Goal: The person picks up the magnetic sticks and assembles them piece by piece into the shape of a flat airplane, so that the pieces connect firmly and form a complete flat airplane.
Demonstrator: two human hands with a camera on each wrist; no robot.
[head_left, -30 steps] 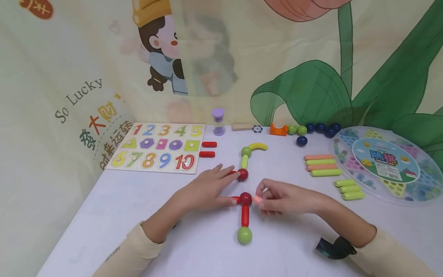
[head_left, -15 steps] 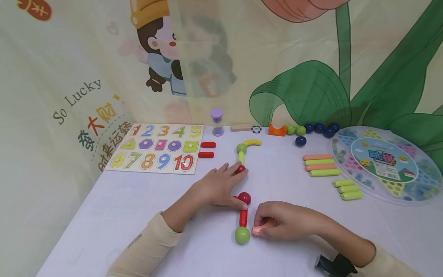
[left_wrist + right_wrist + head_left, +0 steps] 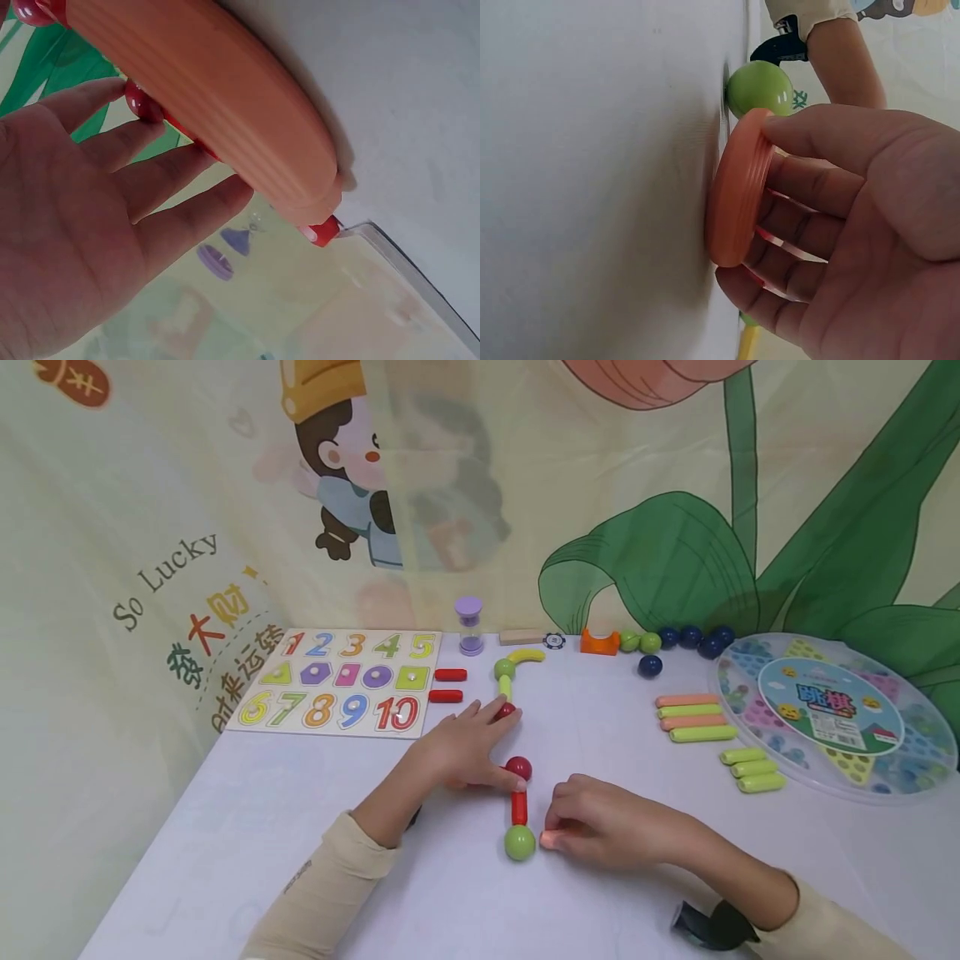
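My left hand (image 3: pixel 468 747) spreads over the chain of magnetic pieces. Its fingertips touch the far red ball (image 3: pixel 505 710); its thumb touches the red rod (image 3: pixel 519 807) just below the near red ball (image 3: pixel 518 768). That rod joins a large green ball (image 3: pixel 520 842). A curved orange rod (image 3: pixel 217 97) lies by the left palm, hidden from the head view. Between thumb and fingers, my right hand (image 3: pixel 611 827) pinches another curved orange rod (image 3: pixel 739 195), its end close to the green ball; contact is unclear. Beyond, a light-green rod (image 3: pixel 506 687), green ball (image 3: pixel 505 668) and yellow curved rod (image 3: pixel 527 655) continue the chain.
Back left is a number puzzle board (image 3: pixel 330 681), with two red rods (image 3: pixel 450 675) beside it. An hourglass (image 3: pixel 470 627), orange arch piece (image 3: pixel 600 642) and several balls (image 3: pixel 690 637) line the back. Loose rods (image 3: pixel 696 721) and a round checkers box (image 3: pixel 832 718) stand right.
My right hand has carried its orange rod nearer me, from beside the near red ball to beside the large green ball. The chain has shifted left and slightly away under my left hand.
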